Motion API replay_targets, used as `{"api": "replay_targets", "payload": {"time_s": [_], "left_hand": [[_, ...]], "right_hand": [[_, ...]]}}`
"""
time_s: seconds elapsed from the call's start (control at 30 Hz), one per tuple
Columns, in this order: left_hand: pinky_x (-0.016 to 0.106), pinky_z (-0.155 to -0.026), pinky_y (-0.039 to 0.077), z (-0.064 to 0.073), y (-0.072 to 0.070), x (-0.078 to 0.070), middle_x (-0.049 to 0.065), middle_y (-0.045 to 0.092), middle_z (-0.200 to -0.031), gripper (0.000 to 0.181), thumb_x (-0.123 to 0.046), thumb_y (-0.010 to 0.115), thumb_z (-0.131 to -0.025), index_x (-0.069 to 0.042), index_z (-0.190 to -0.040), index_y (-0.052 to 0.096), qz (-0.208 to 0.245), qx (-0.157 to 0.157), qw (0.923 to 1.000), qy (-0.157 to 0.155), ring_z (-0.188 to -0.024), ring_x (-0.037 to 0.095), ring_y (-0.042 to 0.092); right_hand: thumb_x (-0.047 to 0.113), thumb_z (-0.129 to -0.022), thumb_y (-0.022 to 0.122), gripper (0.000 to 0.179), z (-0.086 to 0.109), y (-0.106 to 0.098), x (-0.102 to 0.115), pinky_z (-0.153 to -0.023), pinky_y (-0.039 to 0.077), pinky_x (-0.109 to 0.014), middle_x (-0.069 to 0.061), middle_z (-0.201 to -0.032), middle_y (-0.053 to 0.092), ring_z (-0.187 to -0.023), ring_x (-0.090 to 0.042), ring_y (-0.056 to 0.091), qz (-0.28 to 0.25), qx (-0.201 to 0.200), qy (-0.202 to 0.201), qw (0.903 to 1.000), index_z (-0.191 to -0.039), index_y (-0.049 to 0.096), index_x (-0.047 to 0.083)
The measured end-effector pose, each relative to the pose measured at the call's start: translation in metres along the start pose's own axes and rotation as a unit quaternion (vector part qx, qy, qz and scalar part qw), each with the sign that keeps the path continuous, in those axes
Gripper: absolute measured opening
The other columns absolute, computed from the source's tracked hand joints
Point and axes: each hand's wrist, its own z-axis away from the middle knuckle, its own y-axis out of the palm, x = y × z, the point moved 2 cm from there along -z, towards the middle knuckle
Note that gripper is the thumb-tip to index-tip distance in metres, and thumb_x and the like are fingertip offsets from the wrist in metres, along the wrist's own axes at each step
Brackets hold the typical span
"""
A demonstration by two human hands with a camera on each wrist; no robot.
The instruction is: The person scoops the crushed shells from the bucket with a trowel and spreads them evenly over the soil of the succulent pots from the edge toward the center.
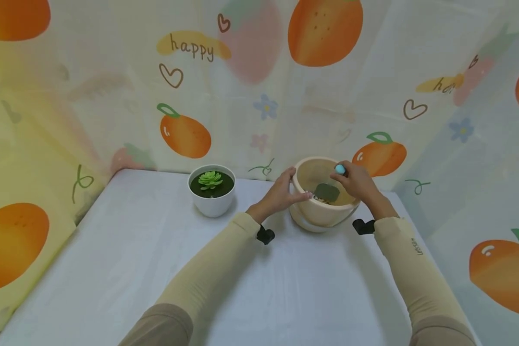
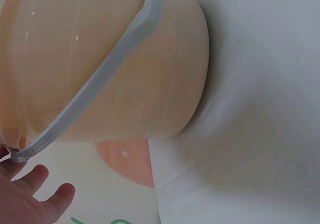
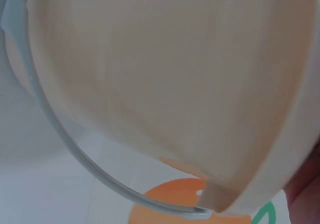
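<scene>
Over the round cream plastic bucket (image 1: 316, 211) with grey bail (image 2: 100, 78), pinches small shovel (image 1: 327, 192) with turquoise handle end and flat grey-green blade in right hand (image 1: 357, 180), blade down inside bucket. Clasps bucket's left rim with left hand (image 1: 282, 193). Left of bucket: round white pot (image 1: 212, 206), green succulent (image 1: 210, 179).

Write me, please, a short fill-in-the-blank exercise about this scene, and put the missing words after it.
1. The left hand grips the bucket, while the ____ hand holds a blue-ended tool.
2. The green succulent sits in a ____ pot.
3. In the head view, that pot stands to the ____ of the bucket.
4. The fully visible word on the backdrop reads "____".

Missing words: right; white; left; happy.
</scene>
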Motion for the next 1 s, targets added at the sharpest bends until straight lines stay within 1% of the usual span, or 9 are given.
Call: {"api": "replay_targets", "payload": {"time_s": [0.1, 0.2, 0.33, 0.47, 0.6, 0.73, 0.87, 0.93, 1.0], "left_hand": [[0.043, -0.113, 0.038, 0.001, -0.002, -0.002, 0.019, 0.047, -0.142, 0.084, -0.035, 0.076, -0.082, 0.001, -0.145, 0.034, -0.003, -0.003, 1.0000, -0.001, -0.133, 0.028, 0.045], [0.044, -0.113, 0.037, 0.001, -0.003, -0.003, 0.019, 0.046, -0.143, 0.085, -0.036, 0.076, -0.082, 0.000, -0.146, 0.034, -0.005, -0.002, 1.0000, -0.007, -0.133, 0.028, 0.045], [0.043, -0.115, 0.035, 0.000, -0.002, -0.002, 0.016, 0.038, -0.151, 0.090, -0.040, 0.075, -0.082, -0.002, -0.150, 0.029, -0.018, 0.003, 0.9995, -0.026, -0.137, 0.027, 0.041], [0.042, -0.116, 0.034, 0.000, 0.000, -0.001, 0.014, 0.034, -0.155, 0.091, -0.041, 0.075, -0.083, -0.002, -0.151, 0.028, -0.027, 0.005, 0.9989, -0.037, -0.139, 0.026, 0.040], [0.042, -0.117, 0.033, 0.000, 0.000, -0.002, 0.014, 0.034, -0.155, 0.091, -0.040, 0.075, -0.083, -0.001, -0.150, 0.028, -0.030, 0.006, 0.9991, -0.031, -0.140, 0.026, 0.039], [0.041, -0.117, 0.033, 0.000, 0.000, -0.002, 0.015, 0.033, -0.156, 0.091, -0.040, 0.075, -0.083, 0.000, -0.150, 0.028, -0.028, 0.007, 0.9992, -0.028, -0.141, 0.026, 0.038], [0.042, -0.116, 0.034, 0.000, 0.000, -0.003, 0.014, 0.035, -0.154, 0.090, -0.041, 0.074, -0.084, -0.002, -0.150, 0.029, -0.027, 0.010, 0.9992, -0.028, -0.139, 0.026, 0.040], [0.042, -0.116, 0.035, 0.000, 0.000, -0.003, 0.014, 0.035, -0.154, 0.091, -0.042, 0.074, -0.084, -0.002, -0.151, 0.028, -0.024, 0.012, 0.9991, -0.033, -0.139, 0.026, 0.040], [0.042, -0.116, 0.035, 0.000, 0.000, -0.003, 0.014, 0.036, -0.153, 0.091, -0.041, 0.074, -0.084, -0.002, -0.151, 0.027, -0.017, 0.011, 0.9992, -0.034, -0.139, 0.026, 0.039]], "right_hand": [[0.026, -0.097, 0.061, 0.028, -0.001, -0.003, 0.002, -0.072, 0.042, -0.039, -0.012, -0.078, 0.052, -0.075, -0.029, 0.050, 0.028, 0.030, 0.002, 0.9992, -0.101, 0.055, -0.002], [0.027, -0.097, 0.060, 0.029, -0.003, -0.008, 0.004, -0.073, 0.040, -0.039, -0.011, -0.077, 0.050, -0.077, -0.029, 0.050, 0.038, 0.054, 0.007, 0.9978, -0.097, 0.053, -0.001], [0.029, -0.098, 0.058, 0.032, -0.005, -0.012, 0.004, -0.073, 0.041, -0.039, -0.012, -0.078, 0.052, -0.078, -0.030, 0.051, 0.034, 0.061, 0.024, 0.9973, -0.092, 0.052, -0.001], [0.028, -0.098, 0.059, 0.032, -0.005, -0.013, 0.003, -0.069, 0.044, -0.035, -0.014, -0.075, 0.060, -0.074, -0.028, 0.059, 0.019, 0.061, 0.027, 0.9976, -0.087, 0.054, -0.001], [0.027, -0.097, 0.060, 0.032, -0.006, -0.010, 0.004, -0.064, 0.046, -0.031, -0.018, -0.075, 0.066, -0.068, -0.028, 0.064, 0.001, 0.047, 0.034, 0.9983, -0.088, 0.057, -0.004], [0.027, -0.097, 0.059, 0.034, -0.007, -0.004, 0.003, -0.058, 0.046, -0.025, -0.020, -0.075, 0.067, -0.064, -0.028, 0.067, -0.017, 0.009, 0.064, 0.9978, -0.087, 0.059, -0.006], [0.028, -0.096, 0.060, 0.036, -0.009, 0.003, 0.003, -0.053, 0.046, -0.020, -0.020, -0.072, 0.068, -0.060, -0.027, 0.070, -0.031, -0.034, 0.094, 0.9945, -0.082, 0.061, -0.005], [0.029, -0.096, 0.060, 0.037, -0.010, 0.007, 0.006, -0.051, 0.047, -0.019, -0.020, -0.074, 0.068, -0.057, -0.023, 0.069, -0.047, -0.045, 0.107, 0.9922, -0.083, 0.062, -0.006], [0.030, -0.095, 0.061, 0.038, -0.011, 0.010, 0.009, -0.051, 0.047, -0.018, -0.021, -0.078, 0.068, -0.055, -0.018, 0.068, -0.069, -0.052, 0.121, 0.9889, -0.087, 0.063, -0.006]]}}
